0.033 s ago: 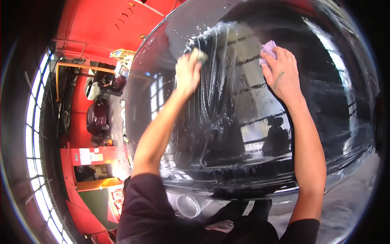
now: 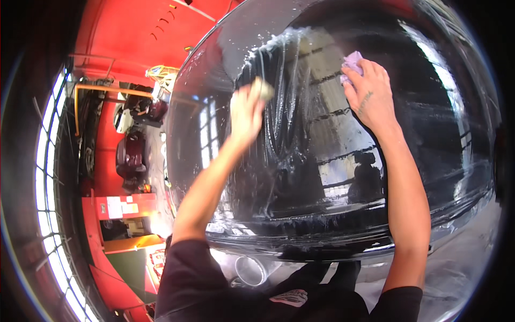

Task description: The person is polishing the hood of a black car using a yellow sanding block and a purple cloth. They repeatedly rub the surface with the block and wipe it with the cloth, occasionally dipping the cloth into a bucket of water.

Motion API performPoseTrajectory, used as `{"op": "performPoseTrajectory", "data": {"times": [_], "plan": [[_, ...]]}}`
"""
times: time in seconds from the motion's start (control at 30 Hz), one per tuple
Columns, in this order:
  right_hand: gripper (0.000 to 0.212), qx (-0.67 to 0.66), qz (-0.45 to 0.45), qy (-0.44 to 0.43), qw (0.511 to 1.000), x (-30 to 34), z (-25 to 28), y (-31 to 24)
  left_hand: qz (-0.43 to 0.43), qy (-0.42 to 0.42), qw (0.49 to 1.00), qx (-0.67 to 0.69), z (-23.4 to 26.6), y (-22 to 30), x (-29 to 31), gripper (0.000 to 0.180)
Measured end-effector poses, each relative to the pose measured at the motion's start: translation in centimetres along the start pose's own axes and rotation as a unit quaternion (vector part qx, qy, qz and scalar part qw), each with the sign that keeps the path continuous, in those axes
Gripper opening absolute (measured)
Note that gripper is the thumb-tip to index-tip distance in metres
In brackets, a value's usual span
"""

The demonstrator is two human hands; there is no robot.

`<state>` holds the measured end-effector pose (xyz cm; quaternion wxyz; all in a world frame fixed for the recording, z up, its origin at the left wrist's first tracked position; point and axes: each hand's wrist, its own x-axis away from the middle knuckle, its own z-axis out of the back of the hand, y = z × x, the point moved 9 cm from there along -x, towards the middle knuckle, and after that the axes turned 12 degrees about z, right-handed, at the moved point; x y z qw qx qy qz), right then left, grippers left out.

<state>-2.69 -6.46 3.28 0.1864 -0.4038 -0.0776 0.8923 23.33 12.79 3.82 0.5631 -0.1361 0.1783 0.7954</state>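
Note:
A glossy black curved vehicle panel [image 2: 306, 185] spreads before me, wet and streaked with whitish suds. My left hand [image 2: 247, 114] is closed round a pale yellowish sponge [image 2: 263, 88], slightly blurred, at the panel's left middle. White foam [image 2: 287, 37] lies in an arc beyond it, and long wet streaks run just to its right. Farther right, my right hand [image 2: 370, 94] grips a crumpled lilac cloth [image 2: 353, 60] against the panel. Part of the cloth is hidden under the fingers.
A round bucket-like container [image 2: 250, 270] stands below the panel's near edge. To the left are a red wall [image 2: 145, 35], an orange pipe frame [image 2: 112, 87], a coiled yellow hose or cable [image 2: 161, 72] and a dark red car part [image 2: 130, 155].
My left hand has drawn the sponge a little nearer to me along the panel. My right hand and the cloth have hardly moved.

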Motion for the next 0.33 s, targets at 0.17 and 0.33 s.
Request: {"op": "performPoseTrajectory", "data": {"times": [0.17, 0.33], "plan": [[0.035, 0.012, -0.021, -0.017, 1.0, -0.5, -1.2, -0.8, -0.01, -0.118, 0.992, 0.042, 5.1, 5.1, 13.9, 0.061], [0.037, -0.01, -0.048, -0.068, 0.996, -0.3, -2.0, -0.5, -0.06, -0.03, 0.998, 0.01, -5.9, 4.2, -10.8, 0.062]]}}
